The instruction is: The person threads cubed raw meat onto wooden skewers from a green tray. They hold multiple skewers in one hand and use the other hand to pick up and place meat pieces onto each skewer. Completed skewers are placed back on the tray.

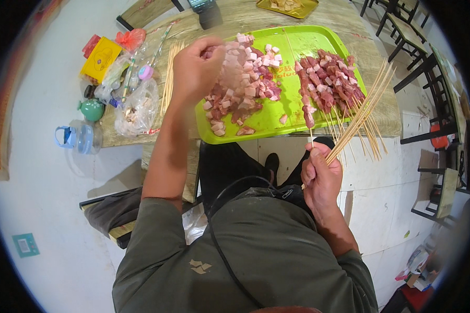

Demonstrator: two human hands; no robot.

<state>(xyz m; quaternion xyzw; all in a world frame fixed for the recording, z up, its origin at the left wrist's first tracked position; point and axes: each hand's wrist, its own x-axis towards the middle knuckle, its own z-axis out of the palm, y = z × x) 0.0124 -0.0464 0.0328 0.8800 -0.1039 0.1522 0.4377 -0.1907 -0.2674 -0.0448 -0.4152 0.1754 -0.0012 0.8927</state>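
Note:
My right hand (323, 166) is in front of the table edge, shut on a bundle of bare bamboo skewers (360, 113). Its fingertips also grip the lower end of one skewer threaded with meat (305, 98), whose bare tip leans over the tray. My left hand (197, 66), blurred, hovers at the left side of a heap of diced red meat and pale fat cubes (244, 78). Its fingers are curled; whether the meat seen between them is held, I cannot tell. Both heaps lie on a lime-green tray (291, 113). Several loaded meat skewers (331, 78) are stacked on its right side.
Loose bamboo skewers (168, 78) lie left of the tray. Further left are a plastic bag of garlic (137, 109), a yellow box (101, 58) and a water bottle (84, 139). A phone (203, 6) and a gold tray (297, 11) sit at the far side.

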